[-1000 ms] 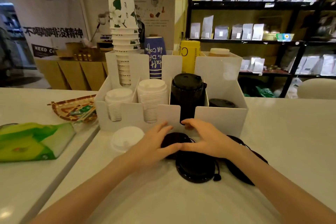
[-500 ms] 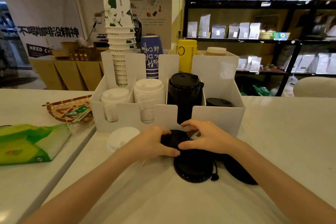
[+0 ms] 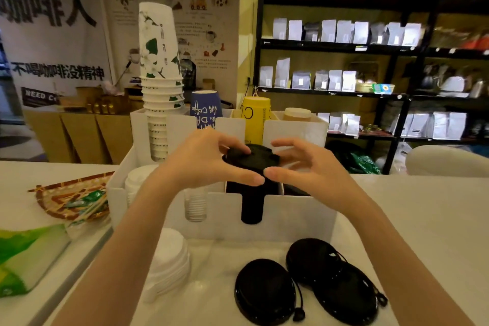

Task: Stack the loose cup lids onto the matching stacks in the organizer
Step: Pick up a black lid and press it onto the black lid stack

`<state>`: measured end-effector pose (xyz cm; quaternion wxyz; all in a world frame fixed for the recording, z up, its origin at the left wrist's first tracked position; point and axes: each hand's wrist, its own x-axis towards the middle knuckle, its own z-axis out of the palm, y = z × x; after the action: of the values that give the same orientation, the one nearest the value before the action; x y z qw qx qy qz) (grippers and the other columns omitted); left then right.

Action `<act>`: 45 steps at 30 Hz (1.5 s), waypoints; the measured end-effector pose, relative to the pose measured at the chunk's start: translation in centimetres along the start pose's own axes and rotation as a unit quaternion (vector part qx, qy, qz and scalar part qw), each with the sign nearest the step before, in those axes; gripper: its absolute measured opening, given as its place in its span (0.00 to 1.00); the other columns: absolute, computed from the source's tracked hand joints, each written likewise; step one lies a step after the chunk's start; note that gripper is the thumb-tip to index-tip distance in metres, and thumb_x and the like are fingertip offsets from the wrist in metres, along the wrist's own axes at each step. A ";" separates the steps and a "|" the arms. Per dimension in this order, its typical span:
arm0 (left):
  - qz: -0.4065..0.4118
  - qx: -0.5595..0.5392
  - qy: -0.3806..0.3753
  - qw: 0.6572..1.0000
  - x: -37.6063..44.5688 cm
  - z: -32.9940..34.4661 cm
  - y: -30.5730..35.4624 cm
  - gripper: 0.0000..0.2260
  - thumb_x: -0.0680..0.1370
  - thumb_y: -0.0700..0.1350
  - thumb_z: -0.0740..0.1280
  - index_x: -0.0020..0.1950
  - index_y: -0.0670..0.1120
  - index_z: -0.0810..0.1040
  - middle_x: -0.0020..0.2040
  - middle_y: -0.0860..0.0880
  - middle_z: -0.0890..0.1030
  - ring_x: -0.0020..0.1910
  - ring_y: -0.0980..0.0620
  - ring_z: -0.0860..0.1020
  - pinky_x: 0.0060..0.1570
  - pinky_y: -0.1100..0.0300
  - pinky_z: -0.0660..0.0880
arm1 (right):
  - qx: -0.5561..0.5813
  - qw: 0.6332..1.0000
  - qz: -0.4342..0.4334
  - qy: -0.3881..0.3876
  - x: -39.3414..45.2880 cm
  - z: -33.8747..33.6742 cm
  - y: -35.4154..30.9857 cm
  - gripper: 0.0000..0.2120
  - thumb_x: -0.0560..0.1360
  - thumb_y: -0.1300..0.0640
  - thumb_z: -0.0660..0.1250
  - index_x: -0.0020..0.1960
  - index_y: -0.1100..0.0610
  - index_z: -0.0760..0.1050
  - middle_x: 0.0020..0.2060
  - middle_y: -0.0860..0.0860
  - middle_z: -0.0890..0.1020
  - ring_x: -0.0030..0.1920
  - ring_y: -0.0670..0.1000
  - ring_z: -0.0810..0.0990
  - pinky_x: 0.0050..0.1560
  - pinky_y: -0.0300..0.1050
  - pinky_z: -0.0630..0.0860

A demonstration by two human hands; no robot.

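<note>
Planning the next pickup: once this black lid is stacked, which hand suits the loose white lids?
Left, probably. The loose white plastic lids lie on the white counter beside the left forearm, so the left hand, gripping the round black plastic lid, is nearer.

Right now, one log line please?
left hand: pinches black lid | right hand: at lid's edge, grip unclear | lid: above black stack | loose lids: counter

I see my left hand (image 3: 209,164) pinching a black lid (image 3: 251,159) by its left edge, while my right hand (image 3: 312,172) curls round the right edge, the thumbs almost meeting at the near rim. The lid sits level, right over the black stack (image 3: 252,206) in the white organizer (image 3: 296,217). Three loose black lids (image 3: 264,291) and some white lids (image 3: 169,259) lie on the worktop (image 3: 410,233).
</note>
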<state>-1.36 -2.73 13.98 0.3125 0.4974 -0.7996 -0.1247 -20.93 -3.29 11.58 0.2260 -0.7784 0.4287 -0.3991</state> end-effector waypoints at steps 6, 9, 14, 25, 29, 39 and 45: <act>0.052 -0.092 0.114 0.988 2.2 1.5 -1.2 0.25 0.60 0.53 0.76 0.56 0.54 0.77 0.58 0.57 0.75 0.59 0.58 0.72 0.56 0.68 0.69 | 0.029 0.991 -0.036 0.129 1.6 0.9 1.3 0.30 0.63 0.44 0.70 0.62 0.47 0.68 0.58 0.47 0.77 0.56 0.46 0.76 0.56 0.42 0.74; 0.058 -0.092 0.140 0.984 3.4 3.0 -2.3 0.24 0.62 0.51 0.75 0.57 0.52 0.76 0.61 0.55 0.73 0.62 0.58 0.70 0.59 0.67 0.68 | 0.057 0.986 -0.029 0.153 2.5 1.5 2.7 0.28 0.64 0.48 0.72 0.62 0.48 0.68 0.57 0.49 0.77 0.58 0.48 0.76 0.59 0.41 0.73; 0.021 -0.082 0.135 0.987 4.4 4.8 -3.8 0.24 0.63 0.50 0.75 0.58 0.50 0.75 0.55 0.55 0.74 0.59 0.55 0.72 0.61 0.59 0.70 | 0.053 0.992 -0.006 0.116 3.4 2.8 4.5 0.25 0.70 0.53 0.68 0.64 0.49 0.64 0.61 0.48 0.74 0.62 0.45 0.70 0.65 0.42 0.65; -0.041 -0.056 0.125 0.990 5.0 6.1 -4.4 0.27 0.65 0.54 0.73 0.62 0.50 0.72 0.60 0.50 0.77 0.53 0.58 0.69 0.50 0.65 0.67 | 0.062 0.994 0.027 0.081 3.7 3.4 5.7 0.23 0.74 0.53 0.63 0.67 0.48 0.61 0.66 0.49 0.71 0.61 0.43 0.67 0.61 0.39 0.62; -0.044 -0.041 0.106 0.993 4.7 5.9 -4.3 0.28 0.65 0.53 0.73 0.62 0.49 0.71 0.61 0.49 0.76 0.54 0.57 0.69 0.52 0.64 0.68 | 0.042 0.996 0.023 0.081 3.6 3.6 5.6 0.24 0.74 0.54 0.63 0.67 0.49 0.61 0.66 0.49 0.71 0.65 0.46 0.68 0.62 0.39 0.62; -0.050 0.008 0.101 0.994 4.3 6.6 -3.7 0.28 0.68 0.54 0.70 0.64 0.48 0.69 0.63 0.47 0.74 0.60 0.50 0.72 0.56 0.59 0.70 | 0.018 0.998 0.030 0.060 3.2 3.9 5.8 0.23 0.76 0.54 0.59 0.69 0.52 0.59 0.68 0.50 0.69 0.68 0.49 0.66 0.68 0.49 0.65; -0.043 -0.030 0.102 0.993 4.0 7.5 -4.2 0.27 0.69 0.53 0.69 0.66 0.47 0.66 0.65 0.47 0.71 0.62 0.50 0.70 0.55 0.62 0.67 | 0.031 0.997 0.041 0.066 1.8 4.0 5.5 0.30 0.74 0.55 0.63 0.72 0.49 0.51 0.72 0.47 0.63 0.71 0.48 0.61 0.70 0.49 0.60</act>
<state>-4.28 -9.00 7.53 0.4010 0.5321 -0.7374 -0.1106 -19.80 -7.70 6.18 0.2372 -0.7250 0.4614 -0.4531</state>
